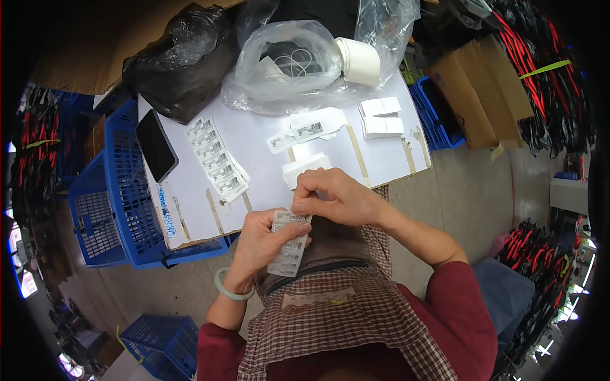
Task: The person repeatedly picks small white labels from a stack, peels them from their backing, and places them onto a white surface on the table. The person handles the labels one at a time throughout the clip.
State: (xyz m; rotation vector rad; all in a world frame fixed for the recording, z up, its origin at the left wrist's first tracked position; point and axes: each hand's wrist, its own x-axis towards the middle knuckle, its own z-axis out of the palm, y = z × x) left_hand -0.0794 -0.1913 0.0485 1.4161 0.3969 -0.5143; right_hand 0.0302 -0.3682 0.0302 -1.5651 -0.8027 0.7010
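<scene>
My left hand (262, 240) grips a strip of barcode labels (289, 254) over my lap, the thumb lying across its front. At the strip's upper end, my right hand (330, 198) has thumb and forefinger pinched together. Whatever sits between those fingertips is hidden. Just beyond my right hand, on the table, lies a stack of blank white cards (298, 167), partly covered by the hand. Farther back are loose white slips with a barcode label (310, 129). A longer sheet of barcode labels (215, 155) rests to the left.
The white tabletop (254, 127) carries a phone (156, 146), a black plastic bag (181, 63), a clear bag (279, 89) with string, a white roll (359, 61) and bundled white cards (381, 118). Blue crates (121, 184) stand left; a cardboard box (480, 95) sits at right.
</scene>
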